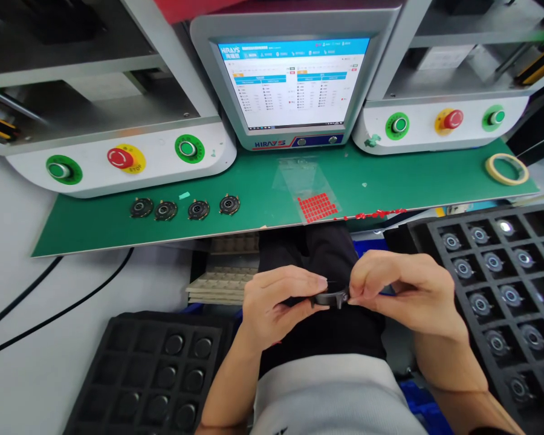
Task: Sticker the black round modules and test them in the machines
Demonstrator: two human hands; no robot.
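Note:
Above my lap, my left hand [283,305] grips a dark round watch case [330,298] between thumb and fingers, its edge with lugs turned towards me. My right hand [403,293] is closed in a pinch at the right side of the case, by a small round button there. Whatever lies between those right fingertips is hidden. On the green bench beyond lie several dark watch backs [198,209] in a row. A clear sheet with small red stickers [317,207] rests at the bench's front edge, and red bits [376,214] line that edge to its right.
At right stands a black foam tray [474,323] with watch parts in its compartments; another black tray [113,368] at lower left holds dark round pieces. A monitor [294,84] sits between two machines with green buttons [187,148] and red stops [120,158]. A tape roll [493,169] lies right.

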